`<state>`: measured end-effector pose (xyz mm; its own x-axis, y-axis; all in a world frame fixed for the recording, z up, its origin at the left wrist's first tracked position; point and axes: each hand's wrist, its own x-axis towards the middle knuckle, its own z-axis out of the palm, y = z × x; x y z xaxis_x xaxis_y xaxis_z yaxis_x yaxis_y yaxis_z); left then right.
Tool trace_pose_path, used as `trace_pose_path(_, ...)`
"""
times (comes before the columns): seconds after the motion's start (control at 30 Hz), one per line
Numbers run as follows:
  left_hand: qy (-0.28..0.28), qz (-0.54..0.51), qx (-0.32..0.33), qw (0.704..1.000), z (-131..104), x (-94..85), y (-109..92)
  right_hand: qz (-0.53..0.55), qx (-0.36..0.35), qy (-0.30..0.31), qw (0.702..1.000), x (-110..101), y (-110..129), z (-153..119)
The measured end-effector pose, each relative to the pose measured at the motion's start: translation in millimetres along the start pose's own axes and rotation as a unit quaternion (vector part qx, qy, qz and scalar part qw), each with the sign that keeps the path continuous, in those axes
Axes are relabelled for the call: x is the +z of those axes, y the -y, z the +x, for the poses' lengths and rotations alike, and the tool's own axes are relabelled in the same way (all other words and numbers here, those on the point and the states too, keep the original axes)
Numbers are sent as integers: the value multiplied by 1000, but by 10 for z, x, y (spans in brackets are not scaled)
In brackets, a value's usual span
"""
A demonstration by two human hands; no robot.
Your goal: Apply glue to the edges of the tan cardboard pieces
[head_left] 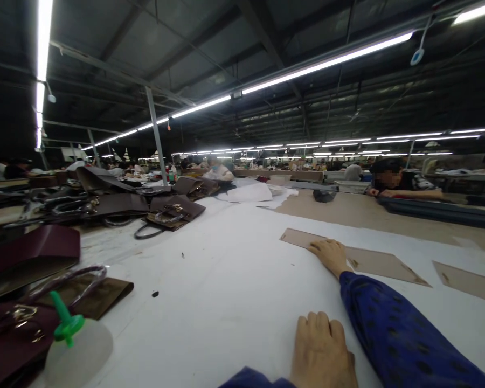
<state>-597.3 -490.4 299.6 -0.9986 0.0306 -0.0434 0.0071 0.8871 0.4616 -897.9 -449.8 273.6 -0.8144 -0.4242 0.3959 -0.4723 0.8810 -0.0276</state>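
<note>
Presumably for full support, taupe, flat rectangular panels (383,264) are laid in a row on the white sheet-covered table (226,302). Where two seem to meet, they are covered by the right hand (329,254), palm down, perhaps so slipping is prevented; its fingers are loosely extended, not clamped. The left hand (322,347) is kept nearer, knuckles up; its grip cannot be told.

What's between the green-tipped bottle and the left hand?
Head view: mostly white work surface between the green-tipped bottle and the left hand, with part of a blue sleeve low at the frame's bottom edge, near that hand.
</note>
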Motion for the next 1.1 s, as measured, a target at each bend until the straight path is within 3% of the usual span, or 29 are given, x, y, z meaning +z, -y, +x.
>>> trace_pose_path(0.27,-38,11,39,998,-68,-17,5,-53,-104,-10,993,-99,77,-113)
trace_pose_path(0.53,-58,44,53,996,-95,-6,4,-61,-53,-9,997,-170,-11,-275)
trace_pose_path(0.73,-76,68,46,994,-112,-22,-27,-98,-138,-9,986,-345,230,-295)
trace_pose_path(0.83,-83,71,48,993,-85,49,9,-112,-179,-19,977,-452,335,-477)
trace_pose_path(0.87,-101,75,56,990,-57,109,41,-114,-196,-21,974,-490,344,-591)
trace_pose_path(0.93,-192,94,93,972,25,273,118,-111,-237,-22,965,-581,313,-909)
trace_pose_path(0.97,-268,107,126,949,70,365,154,-105,-259,-21,960,-641,274,-1109)
trace_pose_path(1.03,-430,119,185,876,145,524,197,-89,-299,-13,950,-803,160,-1561)
trace_pose_path(1.1,-527,112,222,813,174,612,189,-72,-328,-9,942,-1022,13,-2019)
